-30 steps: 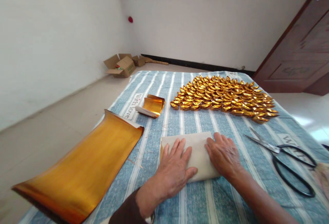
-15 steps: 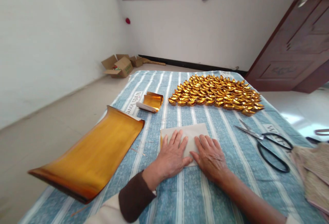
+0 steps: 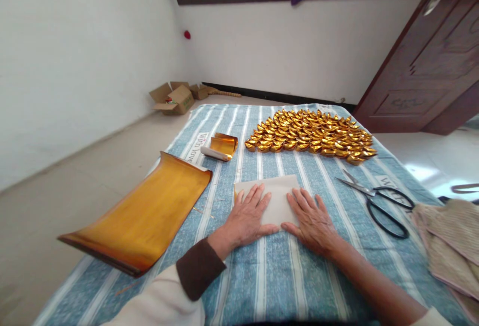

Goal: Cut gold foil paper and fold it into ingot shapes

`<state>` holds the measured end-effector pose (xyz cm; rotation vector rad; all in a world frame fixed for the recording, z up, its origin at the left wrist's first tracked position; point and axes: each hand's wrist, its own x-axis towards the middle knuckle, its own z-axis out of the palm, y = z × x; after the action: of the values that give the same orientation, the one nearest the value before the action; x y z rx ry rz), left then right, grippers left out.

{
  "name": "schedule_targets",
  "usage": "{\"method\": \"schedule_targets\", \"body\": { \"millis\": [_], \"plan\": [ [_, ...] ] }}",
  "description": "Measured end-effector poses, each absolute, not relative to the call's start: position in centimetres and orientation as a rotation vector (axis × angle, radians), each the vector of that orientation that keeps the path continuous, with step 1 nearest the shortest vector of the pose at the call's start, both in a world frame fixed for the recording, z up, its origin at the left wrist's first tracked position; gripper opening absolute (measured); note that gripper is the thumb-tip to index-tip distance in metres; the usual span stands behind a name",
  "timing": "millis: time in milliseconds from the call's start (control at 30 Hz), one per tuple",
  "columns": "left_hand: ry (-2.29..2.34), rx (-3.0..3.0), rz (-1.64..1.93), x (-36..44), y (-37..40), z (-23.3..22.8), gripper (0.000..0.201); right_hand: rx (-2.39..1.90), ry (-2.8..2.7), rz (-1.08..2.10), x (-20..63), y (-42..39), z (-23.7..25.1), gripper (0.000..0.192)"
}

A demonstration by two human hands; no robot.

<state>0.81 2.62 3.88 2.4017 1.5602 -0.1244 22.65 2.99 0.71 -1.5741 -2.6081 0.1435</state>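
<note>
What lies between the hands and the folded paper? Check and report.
Nothing visible does. The left hand and the right hand both rest flat on the folded paper, palms down, on the striped cloth. The scissors lie apart to the right, the gold sheet to the left.

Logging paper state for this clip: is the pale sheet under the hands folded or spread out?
Folded, it seems: the pale sheet lies as a compact rectangle with a gold edge at its left; left hand and right hand press it flat.
</note>
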Motion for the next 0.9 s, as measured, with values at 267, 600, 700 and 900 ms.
{"method": "schedule_targets", "body": {
  "millis": [267, 600, 700, 900],
  "plan": [
    [1.496, 2.391, -0.153, -0.3, 3.1, 4.0, 0.103, -1.662, -2.539, 0.223, 25.5, 2.8, 0.9, 0.061],
    [1.480, 2.412, -0.177, -2.9, 3.1, 4.5, 0.114, -1.699, -2.483, 0.415, 27.5, 3.3, 1.3, 0.051],
    [1.513, 2.390, -0.218, -4.3, 2.8, 4.8, 0.111, -1.682, -2.477, 0.469, 27.8, 3.5, 1.2, 0.051],
    [1.539, 2.368, -0.245, -6.7, 2.6, 5.4, 0.114, -1.646, -2.463, 0.551, 28.3, 3.9, 1.4, 0.052]
  ]
}}
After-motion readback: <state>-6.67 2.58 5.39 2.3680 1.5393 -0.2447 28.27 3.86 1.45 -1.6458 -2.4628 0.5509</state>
